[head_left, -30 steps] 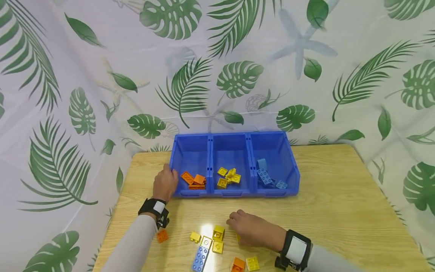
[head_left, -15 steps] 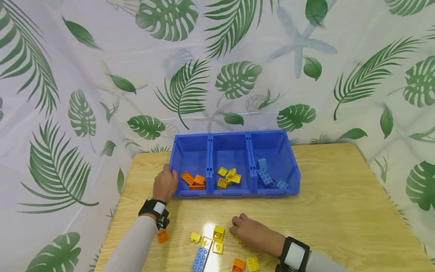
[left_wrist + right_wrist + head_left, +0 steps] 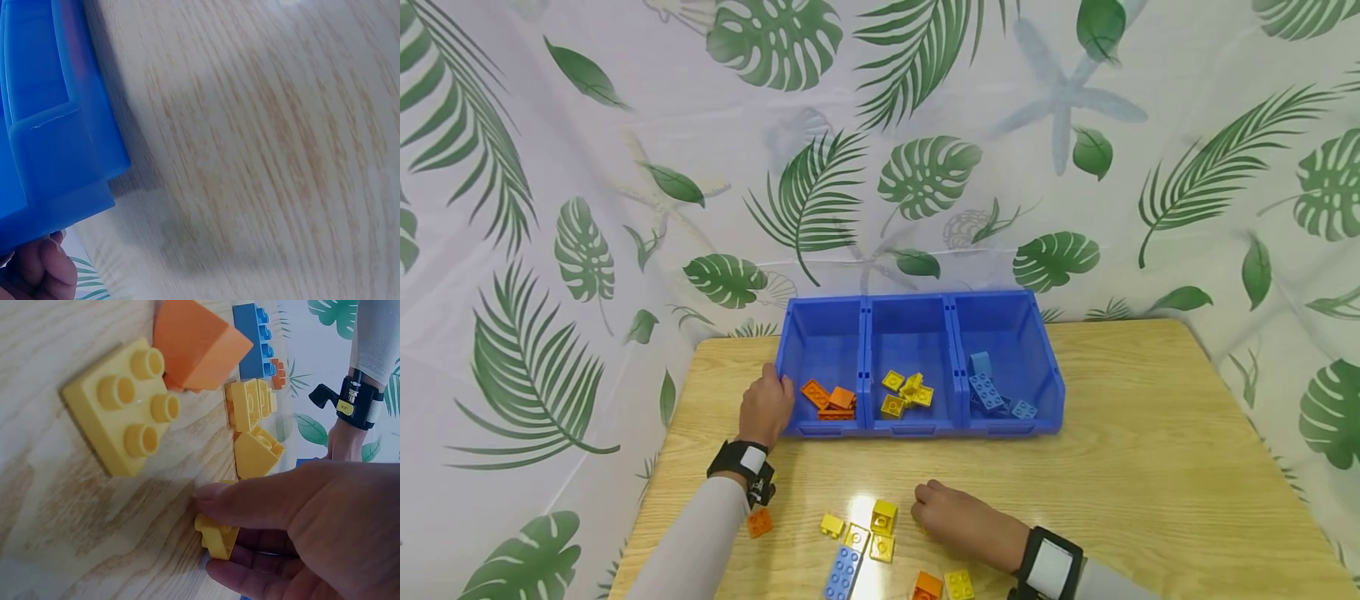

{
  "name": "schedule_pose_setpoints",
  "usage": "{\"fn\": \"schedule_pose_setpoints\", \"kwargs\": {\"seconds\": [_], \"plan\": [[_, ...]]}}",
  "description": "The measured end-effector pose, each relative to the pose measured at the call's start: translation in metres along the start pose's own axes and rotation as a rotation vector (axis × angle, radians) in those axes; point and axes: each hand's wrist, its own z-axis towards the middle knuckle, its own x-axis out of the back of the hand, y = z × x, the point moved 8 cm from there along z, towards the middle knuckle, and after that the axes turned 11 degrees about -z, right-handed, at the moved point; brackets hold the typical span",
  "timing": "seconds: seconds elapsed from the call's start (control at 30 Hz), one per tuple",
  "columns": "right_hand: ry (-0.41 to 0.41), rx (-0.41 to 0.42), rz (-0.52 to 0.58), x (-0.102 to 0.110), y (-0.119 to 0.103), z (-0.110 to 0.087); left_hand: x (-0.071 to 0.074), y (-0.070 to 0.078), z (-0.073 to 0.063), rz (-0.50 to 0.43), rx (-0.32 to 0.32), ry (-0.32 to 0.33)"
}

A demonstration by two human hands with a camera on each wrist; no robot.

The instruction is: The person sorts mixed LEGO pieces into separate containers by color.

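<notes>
My left hand (image 3: 766, 408) grips the left side wall of the blue three-part storage bin (image 3: 901, 431); in the left wrist view its curled fingers (image 3: 57, 265) show at the bin's edge. Over the table, right of the loose bricks, is my right hand (image 3: 962, 521). Its thumb and fingers pinch a small yellow toy brick (image 3: 219, 540), seen in the right wrist view and mostly covered by the hand in the head view. Inside the bin, orange bricks (image 3: 835, 400) lie left, yellow bricks (image 3: 906, 393) in the middle and blue bricks (image 3: 988, 392) right.
Loose on the table lie a blue brick (image 3: 843, 572), several yellow bricks (image 3: 882, 547), an orange brick (image 3: 760, 522) by the left forearm and another orange brick (image 3: 927, 586) near the front. A leaf-patterned cloth (image 3: 925, 108) hangs behind the bin.
My right hand has shifted slightly right and toward the table's front, and its fingers have drawn closer together. The left hand stays on the bin, which has not moved.
</notes>
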Motion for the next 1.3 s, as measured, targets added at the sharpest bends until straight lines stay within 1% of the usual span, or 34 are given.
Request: {"fn": "schedule_pose_setpoints", "kwargs": {"seconds": [0.2,0.33,0.43,0.57,0.67,0.77,0.83,0.9,1.13,1.3], "plan": [[0.004,0.024,-0.056,0.001,-0.003,0.001,-0.001,-0.001,-0.001,0.004,-0.013,0.005],[0.002,0.024,-0.056,0.011,0.001,0.004,0.001,0.000,-0.002,0.005,-0.020,0.003],[0.010,0.004,-0.049,0.026,0.011,0.009,0.003,0.000,-0.002,0.002,-0.020,0.001],[0.041,-0.031,-0.032,0.048,0.029,0.018,0.005,0.001,-0.002,-0.007,-0.018,-0.002],[0.086,-0.050,-0.030,0.063,0.042,0.024,0.004,0.001,-0.001,-0.010,-0.014,-0.006],[0.116,-0.062,-0.060,0.075,0.054,0.030,0.003,0.001,0.000,-0.010,-0.011,-0.010],[0.121,-0.071,-0.070,0.082,0.062,0.034,0.002,0.001,0.000,-0.009,-0.007,-0.013],[0.104,-0.085,-0.069,0.088,0.070,0.038,0.002,0.001,0.000,-0.007,-0.003,-0.018],[0.010,-0.171,0.005,0.100,0.102,0.058,0.000,0.001,0.000,0.005,0.004,-0.022],[-0.033,-0.197,0.019,0.105,0.118,0.076,0.001,0.002,0.000,0.003,0.003,-0.018]]}}
